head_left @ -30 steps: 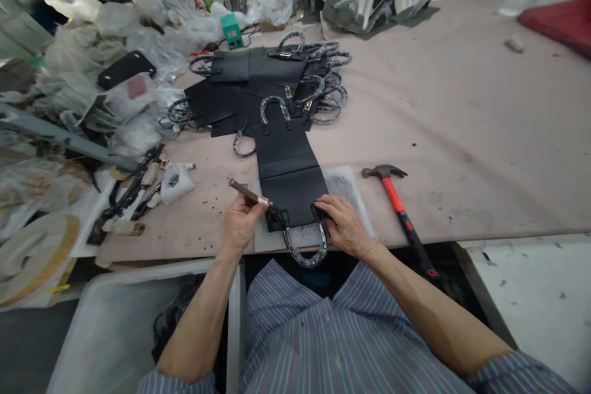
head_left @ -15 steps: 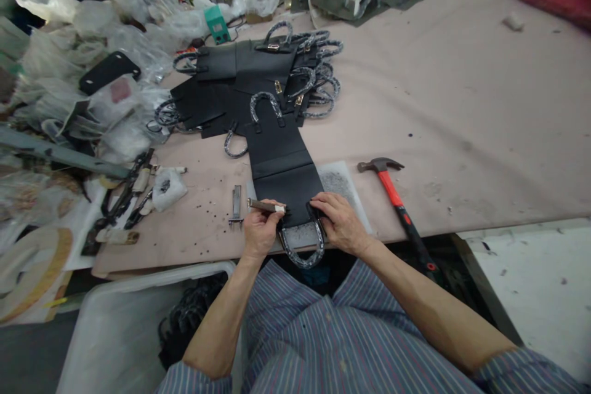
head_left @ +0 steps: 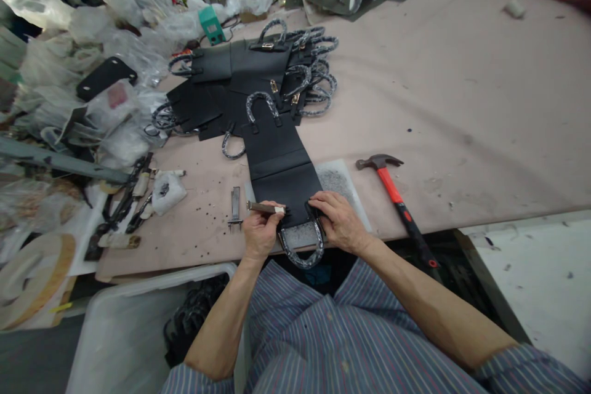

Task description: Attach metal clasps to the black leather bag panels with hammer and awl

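Note:
A black leather bag panel [head_left: 284,154] lies lengthwise in front of me, a plastic-wrapped loop handle at each end. My left hand [head_left: 261,233] is closed around a pronged metal punch [head_left: 264,207] with white wrapping near its tip, tilted over the panel's near left corner by the handle end. My right hand [head_left: 340,221] pinches the near right corner at the handle's tab. The near handle [head_left: 302,263] hangs toward me between both hands. Under the panel is a worn whitish board [head_left: 344,181], partly covered.
Right of the board lies a claw hammer [head_left: 392,188] with a red and black grip. A second pronged tool [head_left: 235,206] is left of my hand. Beyond is a pile of black panels [head_left: 217,98]. Plastic bags [head_left: 124,37] crowd the left; a white bin [head_left: 120,326] stands below.
The view has shifted slightly, so the far pile and bags sit a little further left. Both hands keep the same hold on the punch and the panel.

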Demonstrator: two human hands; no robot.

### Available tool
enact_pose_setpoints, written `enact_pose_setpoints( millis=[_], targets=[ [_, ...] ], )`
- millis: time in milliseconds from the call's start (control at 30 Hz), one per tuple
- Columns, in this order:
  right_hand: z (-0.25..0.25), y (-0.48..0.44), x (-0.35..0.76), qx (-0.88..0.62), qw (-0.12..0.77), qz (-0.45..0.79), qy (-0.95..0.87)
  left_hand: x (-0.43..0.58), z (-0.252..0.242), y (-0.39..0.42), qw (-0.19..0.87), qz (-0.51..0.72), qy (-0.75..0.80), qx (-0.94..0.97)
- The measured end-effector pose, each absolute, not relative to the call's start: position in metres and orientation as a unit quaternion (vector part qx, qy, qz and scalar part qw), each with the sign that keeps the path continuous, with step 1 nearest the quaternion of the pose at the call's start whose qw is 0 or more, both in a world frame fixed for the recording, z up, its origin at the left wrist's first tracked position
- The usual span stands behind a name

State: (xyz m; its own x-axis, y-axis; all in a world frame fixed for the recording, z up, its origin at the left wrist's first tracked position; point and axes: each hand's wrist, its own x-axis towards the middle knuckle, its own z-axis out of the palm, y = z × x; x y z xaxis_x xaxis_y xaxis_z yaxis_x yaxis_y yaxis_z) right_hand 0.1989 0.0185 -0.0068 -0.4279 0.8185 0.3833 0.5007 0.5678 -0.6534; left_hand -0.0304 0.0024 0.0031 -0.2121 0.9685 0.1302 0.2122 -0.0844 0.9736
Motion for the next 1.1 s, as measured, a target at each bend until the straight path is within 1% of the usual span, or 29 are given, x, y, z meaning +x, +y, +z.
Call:
enact_pose_setpoints(
  millis=[100, 200, 300, 467, 600, 800, 867, 933, 1000, 1067, 1100],
  targets=[
    [-0.006, 0.019, 0.199, -0.405, 0.348, 0.229, -0.814, -0.031, -0.001, 0.002, 0.338, 0.509, 0.584, 0.534],
    [-0.006, 0.019, 0.199, -0.405, 0.347, 0.226, -0.815, -0.031, -0.004, 0.001, 0.286, 0.483, 0.59, 0.58],
    [-0.006, 0.019, 0.199, -0.406, 0.349, 0.226, -0.814, -0.029, -0.005, 0.002, 0.24, 0.461, 0.567, 0.64],
    [-0.007, 0.019, 0.199, -0.402, 0.353, 0.222, -0.815, -0.027, -0.002, 0.005, 0.199, 0.453, 0.528, 0.69],
    [-0.007, 0.019, 0.199, -0.398, 0.356, 0.22, -0.816, -0.026, -0.001, 0.006, 0.193, 0.465, 0.515, 0.694],
    [0.003, 0.02, 0.203, -0.393, 0.336, 0.235, -0.823, -0.025, 0.002, 0.008, 0.215, 0.458, 0.502, 0.701],
    [0.009, 0.022, 0.216, -0.412, 0.334, 0.217, -0.82, -0.026, 0.002, 0.008, 0.223, 0.455, 0.506, 0.699],
    [0.016, 0.023, 0.238, -0.474, 0.334, 0.168, -0.797, -0.026, 0.0, 0.008, 0.232, 0.446, 0.517, 0.693],
    [0.02, 0.023, 0.266, -0.572, 0.297, 0.098, -0.758, -0.025, -0.002, 0.008, 0.242, 0.437, 0.527, 0.688],
    [0.02, 0.02, 0.295, -0.672, 0.2, 0.049, -0.712, -0.024, -0.004, 0.007, 0.247, 0.435, 0.534, 0.681],
    [0.019, 0.018, 0.307, -0.709, 0.143, 0.047, -0.689, -0.023, -0.005, 0.006, 0.248, 0.436, 0.537, 0.678]
  ],
)
